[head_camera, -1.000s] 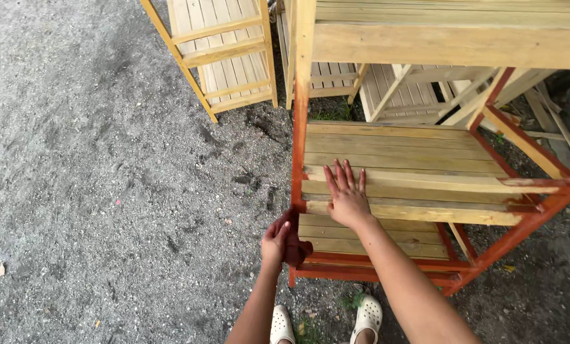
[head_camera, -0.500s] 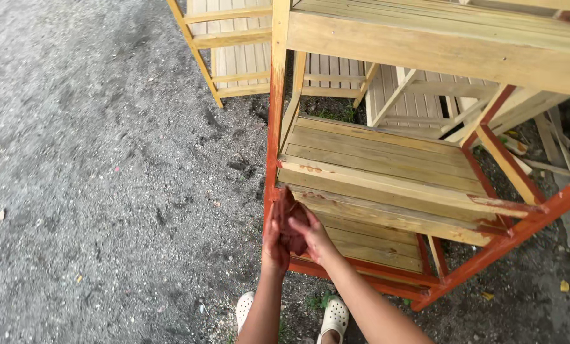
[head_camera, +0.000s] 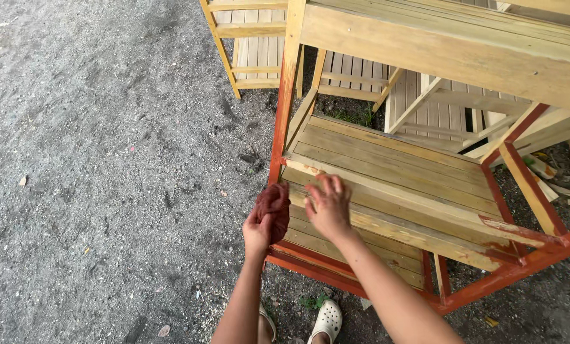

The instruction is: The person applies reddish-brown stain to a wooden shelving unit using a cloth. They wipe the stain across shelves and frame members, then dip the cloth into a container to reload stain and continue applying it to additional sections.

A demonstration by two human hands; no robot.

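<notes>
Red-stained rag [head_camera: 273, 210] bunched in left hand [head_camera: 258, 230].

Rag [head_camera: 274, 210] reddish-brown; shelf frame [head_camera: 278, 121] orange-red; slats [head_camera: 393, 159] pale yellow-green wood.

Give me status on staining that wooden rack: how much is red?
Done: front post, bottom rail and right frame are red. In hand: left hand presses a red-soaked rag at the post; right hand rests on the middle shelf. Left: shelf slats and top board are bare.
</notes>
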